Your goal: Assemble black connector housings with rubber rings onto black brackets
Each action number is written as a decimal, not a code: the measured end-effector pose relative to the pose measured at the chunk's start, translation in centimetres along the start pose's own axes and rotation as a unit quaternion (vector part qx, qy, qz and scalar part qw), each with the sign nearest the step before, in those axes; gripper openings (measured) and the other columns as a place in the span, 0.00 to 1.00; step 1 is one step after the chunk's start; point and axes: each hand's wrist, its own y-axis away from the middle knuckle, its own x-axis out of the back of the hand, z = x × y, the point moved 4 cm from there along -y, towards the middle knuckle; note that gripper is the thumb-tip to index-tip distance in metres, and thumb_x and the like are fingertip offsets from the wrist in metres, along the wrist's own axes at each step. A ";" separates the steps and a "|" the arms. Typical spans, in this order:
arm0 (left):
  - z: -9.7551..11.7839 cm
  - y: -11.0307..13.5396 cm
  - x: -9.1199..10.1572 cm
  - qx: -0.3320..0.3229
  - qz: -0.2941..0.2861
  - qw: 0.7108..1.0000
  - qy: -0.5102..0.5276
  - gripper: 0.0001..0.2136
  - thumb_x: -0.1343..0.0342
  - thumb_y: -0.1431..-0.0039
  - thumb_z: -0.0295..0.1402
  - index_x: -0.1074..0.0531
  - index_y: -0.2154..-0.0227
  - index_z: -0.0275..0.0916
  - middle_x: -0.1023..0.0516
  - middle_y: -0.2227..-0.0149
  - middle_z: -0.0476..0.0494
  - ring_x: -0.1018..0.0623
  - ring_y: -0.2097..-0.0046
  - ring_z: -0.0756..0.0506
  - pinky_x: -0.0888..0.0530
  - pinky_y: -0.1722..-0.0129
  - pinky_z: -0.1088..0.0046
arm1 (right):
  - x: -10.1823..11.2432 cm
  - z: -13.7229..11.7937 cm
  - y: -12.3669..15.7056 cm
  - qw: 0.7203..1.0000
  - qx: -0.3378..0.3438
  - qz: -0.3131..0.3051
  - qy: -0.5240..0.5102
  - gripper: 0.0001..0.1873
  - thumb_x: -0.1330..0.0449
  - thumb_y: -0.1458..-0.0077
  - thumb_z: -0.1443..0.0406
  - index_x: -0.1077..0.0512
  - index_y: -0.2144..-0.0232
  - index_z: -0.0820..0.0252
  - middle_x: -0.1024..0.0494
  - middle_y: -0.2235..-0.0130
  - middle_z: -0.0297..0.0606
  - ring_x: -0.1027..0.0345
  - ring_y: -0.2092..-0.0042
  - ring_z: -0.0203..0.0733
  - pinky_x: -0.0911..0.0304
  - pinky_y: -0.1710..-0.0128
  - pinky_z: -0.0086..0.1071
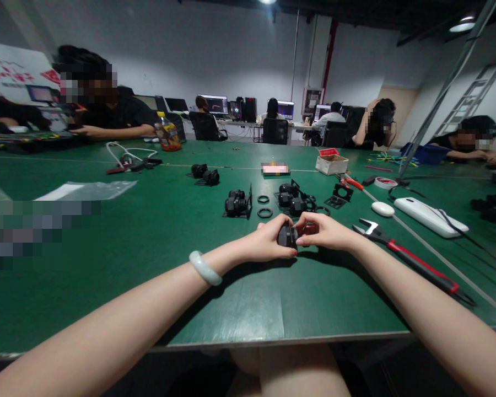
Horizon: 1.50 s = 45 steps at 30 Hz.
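Observation:
Above the green table (248, 286), my left hand (268, 240) is closed around a black plastic threaded fitting (287, 236). My right hand (324, 230) pinches at the fitting's right side, its thumb and fingers curled; what lies between those fingertips is mostly hidden. Just beyond my hands lie two black rings (265, 213), one behind the other. To their left sits a group of black fittings on a bracket (236, 204), and to their right another cluster of black fittings (292, 201). A bare black angle bracket (339, 195) with a round hole stands farther right.
An adjustable wrench (421, 264) with red-black handles lies beside my right forearm. Beyond it are a white power strip (430, 216), red-handled pliers (352, 182) and a small box (332, 164). At left are a plastic bag (91, 190) and a bottle (167, 133). Co-workers sit across the table.

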 end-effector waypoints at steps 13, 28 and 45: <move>0.0 -0.1 0.0 0.000 -0.006 1.000 -0.015 0.25 0.44 0.61 0.41 0.42 0.58 0.41 0.35 0.66 0.49 0.34 0.65 0.46 0.37 0.66 0.71 | -0.1 -0.3 0.0 1.000 -0.010 -0.004 -0.017 0.17 0.38 0.62 0.61 0.38 0.70 0.62 0.32 0.66 0.36 0.37 0.70 0.34 0.40 0.70 0.30; 0.0 -0.1 0.1 0.005 -0.002 1.000 0.003 0.24 0.43 0.62 0.41 0.41 0.59 0.41 0.35 0.67 0.49 0.34 0.65 0.46 0.37 0.66 0.71 | -0.2 -0.1 0.0 1.000 0.003 -0.006 -0.013 0.18 0.39 0.62 0.60 0.39 0.70 0.61 0.32 0.67 0.34 0.38 0.68 0.34 0.40 0.69 0.29; -0.1 -0.1 0.0 0.007 0.003 1.000 0.002 0.24 0.43 0.62 0.41 0.40 0.60 0.41 0.35 0.68 0.50 0.34 0.66 0.46 0.37 0.67 0.72 | -0.2 0.0 0.0 0.999 0.000 -0.007 -0.032 0.17 0.38 0.62 0.61 0.39 0.70 0.61 0.32 0.65 0.35 0.36 0.66 0.36 0.39 0.66 0.31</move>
